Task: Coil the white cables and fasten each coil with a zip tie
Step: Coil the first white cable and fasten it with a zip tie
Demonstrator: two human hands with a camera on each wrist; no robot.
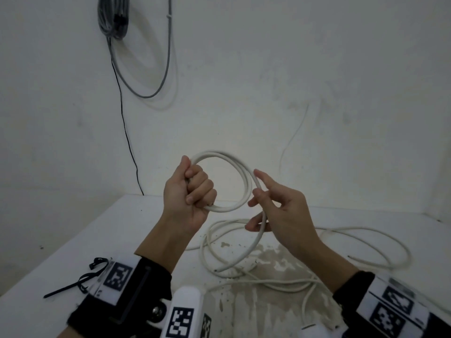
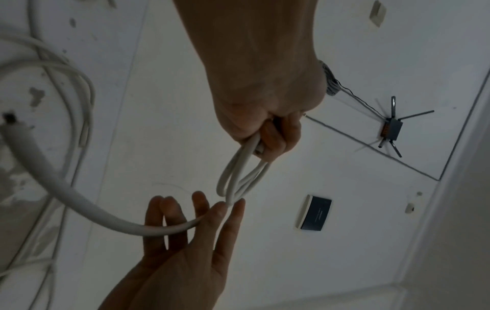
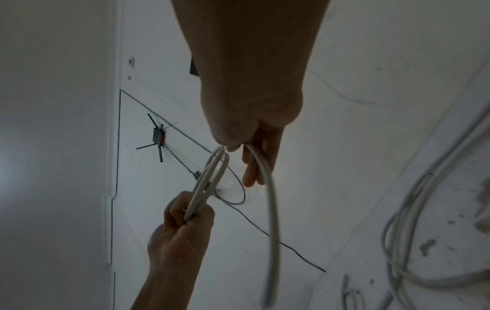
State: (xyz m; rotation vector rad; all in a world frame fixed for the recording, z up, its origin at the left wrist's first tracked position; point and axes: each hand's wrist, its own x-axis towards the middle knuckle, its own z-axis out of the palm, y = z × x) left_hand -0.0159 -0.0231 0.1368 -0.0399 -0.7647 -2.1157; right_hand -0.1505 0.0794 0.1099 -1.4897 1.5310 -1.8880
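A white cable coil (image 1: 220, 153) of a few loops is held up above the white table (image 1: 73, 240). My left hand (image 1: 192, 191) grips its left side in a fist. At the coil's right side, my right hand (image 1: 258, 191) pinches the cable between thumb and forefinger, the other fingers loosely spread. The free tail (image 1: 259, 236) hangs from that hand to the table. The left wrist view shows the coil (image 2: 228, 171) between my left hand (image 2: 267, 136) and my right hand (image 2: 228, 205). Black zip ties (image 1: 70, 285) lie at the table's front left.
More loose white cables (image 1: 366, 230) sprawl over the middle and right of the table. A grey cable bundle (image 1: 112, 18) hangs on the wall at upper left, with a thin black wire (image 1: 124, 123) running down to the table's back edge.
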